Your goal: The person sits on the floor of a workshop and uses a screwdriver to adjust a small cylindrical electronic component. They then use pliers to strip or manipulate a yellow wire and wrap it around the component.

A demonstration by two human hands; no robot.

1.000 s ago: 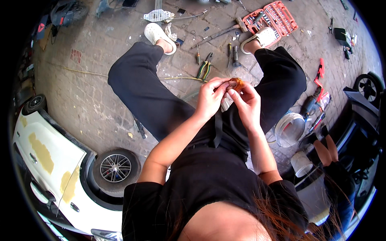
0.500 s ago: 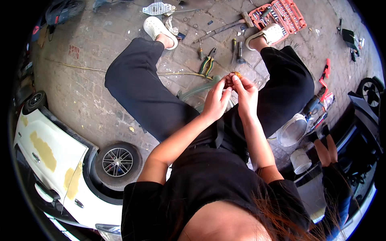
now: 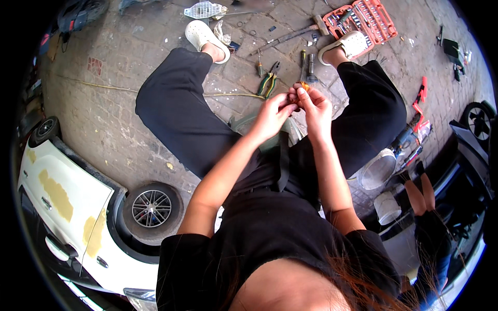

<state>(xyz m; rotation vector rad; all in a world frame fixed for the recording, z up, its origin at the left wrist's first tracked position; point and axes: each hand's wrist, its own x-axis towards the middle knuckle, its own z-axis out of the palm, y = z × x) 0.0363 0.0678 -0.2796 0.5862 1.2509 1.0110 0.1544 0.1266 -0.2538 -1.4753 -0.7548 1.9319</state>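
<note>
Between my knees, my left hand [image 3: 273, 113] and my right hand [image 3: 313, 111] meet, both closed around a small orange copper-coloured coil [image 3: 304, 85], much of which their fingers hide. My right thumb lies over it. Just beyond them on the paving are green-and-yellow pliers [image 3: 268, 83], a screwdriver [image 3: 303, 65] and a dark metal tool [image 3: 311, 67]. A thin yellow cord [image 3: 104, 85] runs along the ground behind my hands.
An orange socket case [image 3: 376, 20] and hammer [image 3: 319, 26] lie near my feet. A white car [image 3: 67, 207] with yellowish patches and a wheel [image 3: 151, 212] stand left. Buckets [image 3: 376, 171], a power tool [image 3: 402, 139], a dark car [image 3: 461, 176] and another person's legs [image 3: 423, 194] are right.
Both hands have moved up and away from my body with the coil. My fingers have shifted around it, and more of it is covered than a second ago.
</note>
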